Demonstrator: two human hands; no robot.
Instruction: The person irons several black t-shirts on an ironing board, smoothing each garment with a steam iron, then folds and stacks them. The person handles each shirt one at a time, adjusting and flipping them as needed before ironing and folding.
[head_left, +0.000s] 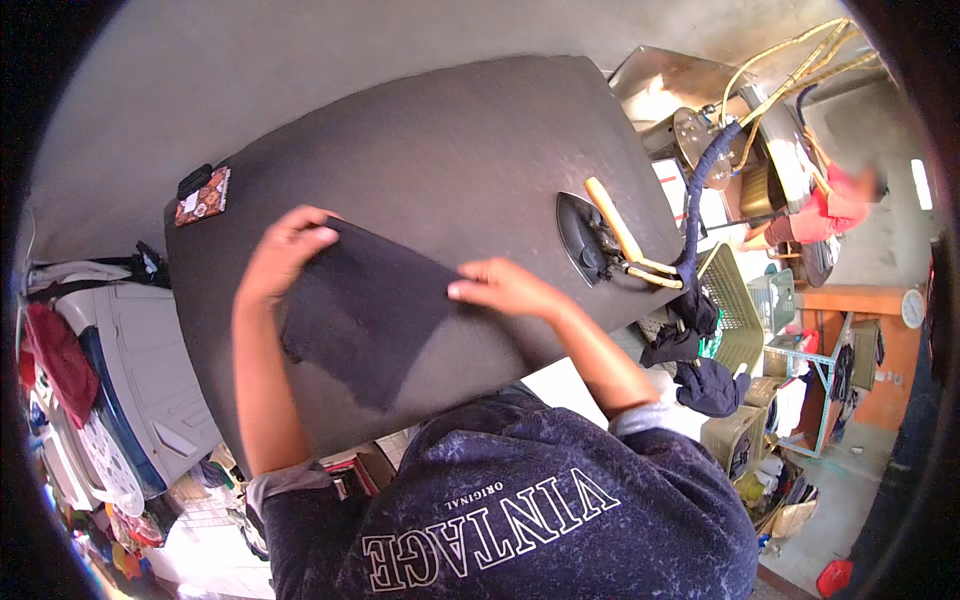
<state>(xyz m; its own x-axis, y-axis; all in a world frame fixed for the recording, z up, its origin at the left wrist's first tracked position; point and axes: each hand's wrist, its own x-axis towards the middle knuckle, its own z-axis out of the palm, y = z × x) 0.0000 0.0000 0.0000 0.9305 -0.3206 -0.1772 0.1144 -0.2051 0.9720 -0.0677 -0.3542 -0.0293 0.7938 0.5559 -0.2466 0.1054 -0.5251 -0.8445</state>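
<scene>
A black cloth piece (375, 300) spans between the left hand (285, 250) and the right hand (505, 287), over the dark padded ironing table (470, 130). Each hand is nearly closed, thumb and fingers pinching one upper corner; that edge slants down rightward, the free end points toward the person's torso (520, 490), and its nearly square shape leaves the long axis unclear

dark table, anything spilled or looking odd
Nothing stands out: the table shows no spill or damage, the left hand and right hand hold the dark cloth, and the iron rests toward the right edge.
</scene>
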